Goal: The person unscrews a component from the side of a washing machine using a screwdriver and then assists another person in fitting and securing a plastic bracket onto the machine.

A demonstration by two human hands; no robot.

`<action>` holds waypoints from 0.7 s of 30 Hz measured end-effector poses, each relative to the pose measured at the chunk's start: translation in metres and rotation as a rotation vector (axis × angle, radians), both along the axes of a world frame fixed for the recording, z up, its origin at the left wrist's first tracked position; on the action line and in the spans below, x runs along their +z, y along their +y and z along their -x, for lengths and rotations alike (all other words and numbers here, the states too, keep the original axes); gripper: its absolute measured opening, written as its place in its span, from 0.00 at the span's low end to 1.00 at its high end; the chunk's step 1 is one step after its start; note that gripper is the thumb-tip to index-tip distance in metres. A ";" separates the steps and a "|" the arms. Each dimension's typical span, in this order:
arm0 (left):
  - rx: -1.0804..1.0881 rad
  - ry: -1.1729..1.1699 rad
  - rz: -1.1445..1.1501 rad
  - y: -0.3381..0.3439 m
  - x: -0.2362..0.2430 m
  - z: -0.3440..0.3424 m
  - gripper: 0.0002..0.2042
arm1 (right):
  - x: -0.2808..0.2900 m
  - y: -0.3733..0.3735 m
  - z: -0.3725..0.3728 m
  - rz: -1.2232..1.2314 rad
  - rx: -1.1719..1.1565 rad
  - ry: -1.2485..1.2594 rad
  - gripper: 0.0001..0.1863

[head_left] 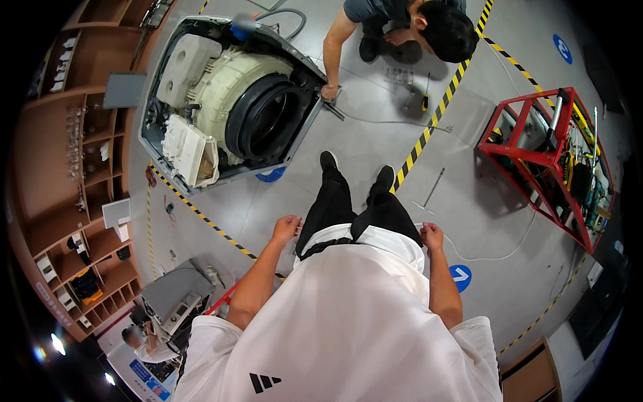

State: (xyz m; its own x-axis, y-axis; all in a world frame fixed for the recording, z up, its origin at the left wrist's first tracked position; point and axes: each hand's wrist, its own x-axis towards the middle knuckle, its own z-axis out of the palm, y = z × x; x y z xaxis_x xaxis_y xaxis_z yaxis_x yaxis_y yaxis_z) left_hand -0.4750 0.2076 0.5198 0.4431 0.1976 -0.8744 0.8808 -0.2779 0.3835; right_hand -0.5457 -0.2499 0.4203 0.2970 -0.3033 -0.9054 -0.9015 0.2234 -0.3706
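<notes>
My left hand [287,229] hangs beside my left hip with its fingers curled in, and nothing shows in them. On the other side, my right hand [432,236] is held by my right hip, its fingers curled too. A thin white cable [492,258] on the floor passes close to that hand in the picture; I see no grip on it. Ahead to the left lies an opened front-loading washing machine [201,94], its cream tub and black door seal [249,114] exposed. A co-worker's hand [329,92] rests at the machine's right corner.
The co-worker [449,30] crouches ahead, near a screwdriver [425,100] on the floor. At right stands a red tool cart [562,157] full of tools. A thin rod [434,187] lies in front of my feet. Wooden shelves [100,154] line the left; striped tape [435,117] crosses the floor.
</notes>
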 end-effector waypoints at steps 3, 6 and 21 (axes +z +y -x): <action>-0.003 0.014 -0.010 0.005 0.003 0.002 0.12 | -0.006 0.001 0.001 -0.020 0.000 -0.003 0.09; -0.013 0.016 -0.006 0.009 0.014 -0.005 0.12 | -0.014 0.002 0.003 -0.021 0.008 0.026 0.08; -0.237 0.006 0.005 0.057 -0.063 -0.058 0.15 | -0.003 0.036 -0.061 0.024 0.109 0.050 0.12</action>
